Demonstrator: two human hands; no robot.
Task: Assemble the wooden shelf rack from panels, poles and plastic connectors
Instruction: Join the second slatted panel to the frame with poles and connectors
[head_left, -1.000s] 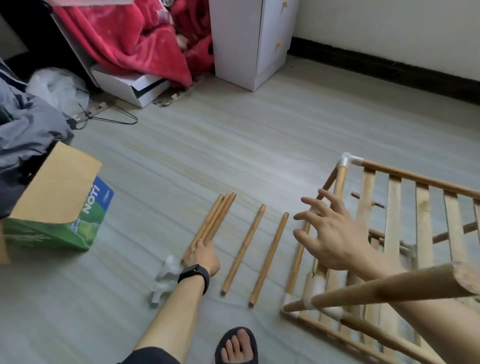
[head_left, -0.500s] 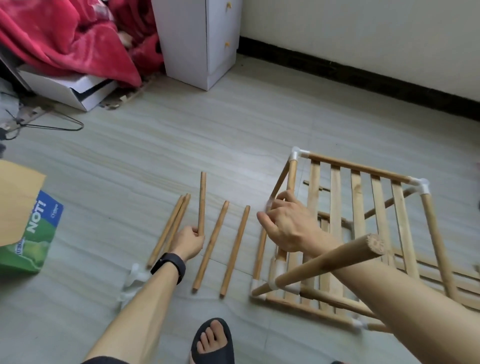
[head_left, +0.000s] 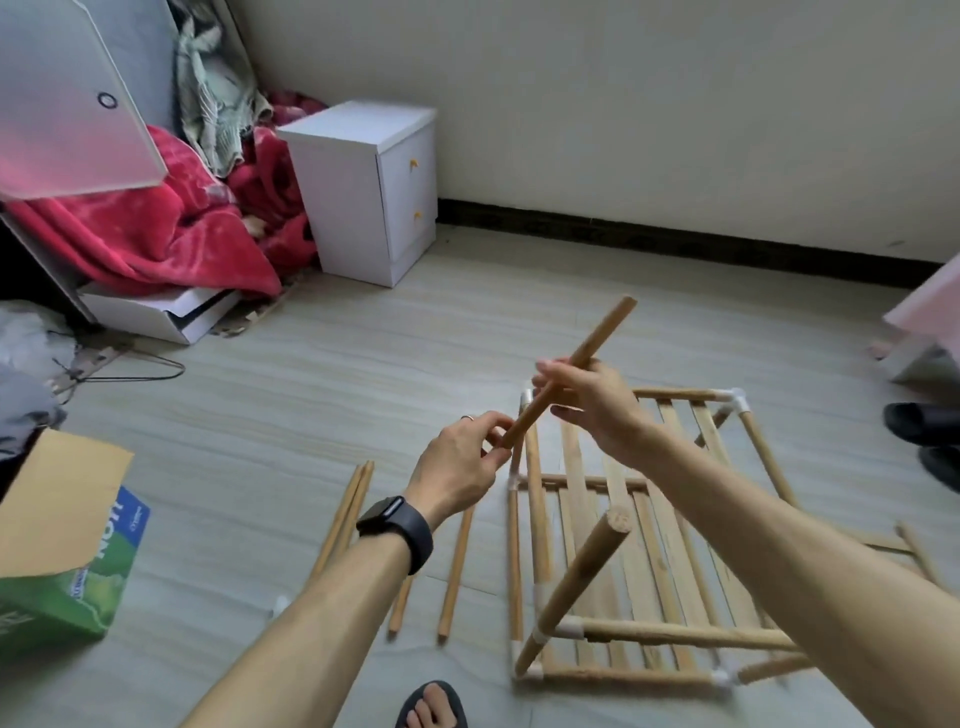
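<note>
Holding one wooden pole (head_left: 597, 338) in the air between them, both hands are raised over the floor (head_left: 311, 415), just above the far left corner of the half-built rack (head_left: 675, 571). The left hand (head_left: 457, 462) has a closed grip on the pole's lower end, pinching it between thumb and fingertips; a dark watch (head_left: 397, 530) sits on that wrist and a ring (head_left: 467, 417) on one finger. The right hand (head_left: 587, 405) has its fingers curled round the pole's middle, and the pole slants up and away to the right, its far end free. The rack lies on the floor to the right, made of slatted wooden panels joined at the corners by white plastic connectors (head_left: 737, 402). An upright pole (head_left: 576, 577) rises from a near-corner connector towards the camera, passing under the right forearm. Loose poles lie on the floor left of the rack: a pair touching side by side (head_left: 343, 514), and two more (head_left: 457, 571) near the left forearm, one partly hidden by it. A cardboard box (head_left: 57, 571) with a green printed side stands at the left edge. Further back are a red blanket (head_left: 156, 234) and a white cabinet (head_left: 374, 187) near the wall. A sandalled foot (head_left: 431, 706) shows at the bottom edge.
</note>
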